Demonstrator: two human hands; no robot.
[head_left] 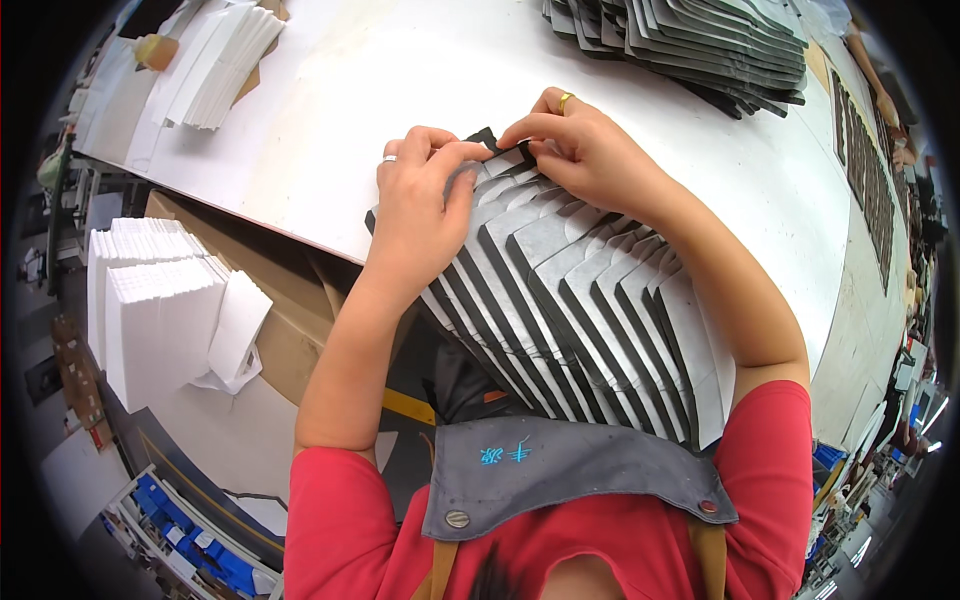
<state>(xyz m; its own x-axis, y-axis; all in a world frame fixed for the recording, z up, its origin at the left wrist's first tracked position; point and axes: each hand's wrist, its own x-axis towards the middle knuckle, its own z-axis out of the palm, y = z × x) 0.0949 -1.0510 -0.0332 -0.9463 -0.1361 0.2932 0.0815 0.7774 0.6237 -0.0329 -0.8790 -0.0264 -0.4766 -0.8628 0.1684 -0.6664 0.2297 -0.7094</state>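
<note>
A fanned row of grey-white panels with black edges (585, 270) overlaps across the near side of the table, reaching to my apron. At the far end of this row, both my hands work close together on one panel's black edge strip (484, 138). My left hand (425, 205) is closed, its fingers bent on the edge and its thumb lower down. My right hand (595, 150) pinches the same edge between thumb and forefinger, just right of the left fingertips. Exactly how the strip lies under the fingertips is hidden.
More dark panels are piled (690, 50) at the far right of the white table (370, 80). White sheets (225, 65) lie far left. Below the table's left edge, stacked white pieces (165, 310) stand by a brown cardboard box (290, 290). Dark strips (865, 170) line the right side.
</note>
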